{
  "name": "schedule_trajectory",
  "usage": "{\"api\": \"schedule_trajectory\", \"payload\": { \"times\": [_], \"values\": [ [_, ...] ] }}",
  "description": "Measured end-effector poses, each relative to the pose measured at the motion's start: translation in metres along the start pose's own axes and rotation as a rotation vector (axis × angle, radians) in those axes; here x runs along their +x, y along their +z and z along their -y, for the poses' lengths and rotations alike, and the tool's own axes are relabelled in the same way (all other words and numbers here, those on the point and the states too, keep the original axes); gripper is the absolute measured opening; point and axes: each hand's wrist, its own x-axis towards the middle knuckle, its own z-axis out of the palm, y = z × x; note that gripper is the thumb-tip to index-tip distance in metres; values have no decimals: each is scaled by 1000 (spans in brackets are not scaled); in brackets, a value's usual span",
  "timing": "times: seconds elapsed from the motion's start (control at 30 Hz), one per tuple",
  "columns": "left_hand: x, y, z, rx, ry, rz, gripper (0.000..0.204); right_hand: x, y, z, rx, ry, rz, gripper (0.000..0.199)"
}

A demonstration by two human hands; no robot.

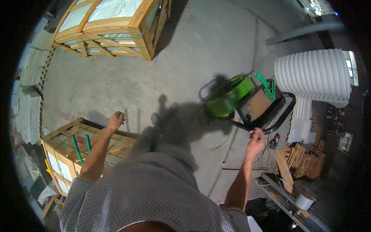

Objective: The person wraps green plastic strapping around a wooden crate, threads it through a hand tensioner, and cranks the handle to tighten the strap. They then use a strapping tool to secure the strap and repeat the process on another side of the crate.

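Observation:
My right hand (256, 140) is at the lower end of a black tubular frame, with its fingers closed round the bar. The frame belongs to a strapping cart (256, 105), which carries a reel of green strap (228, 96) and a bright green lever (262, 80). A loose tail of strap trails from the reel to the floor. My left hand (116, 121) hangs in the air with fingers loosely bent and nothing visible in them. Just below it stands a low wooden crate (120, 135) bound with green straps; two dark green rods (77, 149) rise beside my left forearm.
A larger wooden crate (143, 36) with white contents stands at the far left. To the right are a big white ribbed foam roll (313, 73), a stack of wooden boards (303, 162), cables on the floor and a metal-edged bench (284, 201). White stacks line the left wall.

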Motion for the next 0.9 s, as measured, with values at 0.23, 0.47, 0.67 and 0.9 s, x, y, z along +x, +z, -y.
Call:
{"api": "schedule_trajectory", "payload": {
  "times": [0.23,0.47,0.67,0.9],
  "values": [
    [-28,60,-28,24,41,72,51,101,-87,11,-592,-320,-244,27],
    [-66,164,-27,181,-112,71,35,174,-134,6,-910,-690,296,48],
    [-83,287,-90,106,-49,106,40,235,-154,-13,-1080,-1255,500,41],
    [-93,456,-345,-9,306,97,38,289,-135,-60,-641,-1413,555,8]
  ]
}}
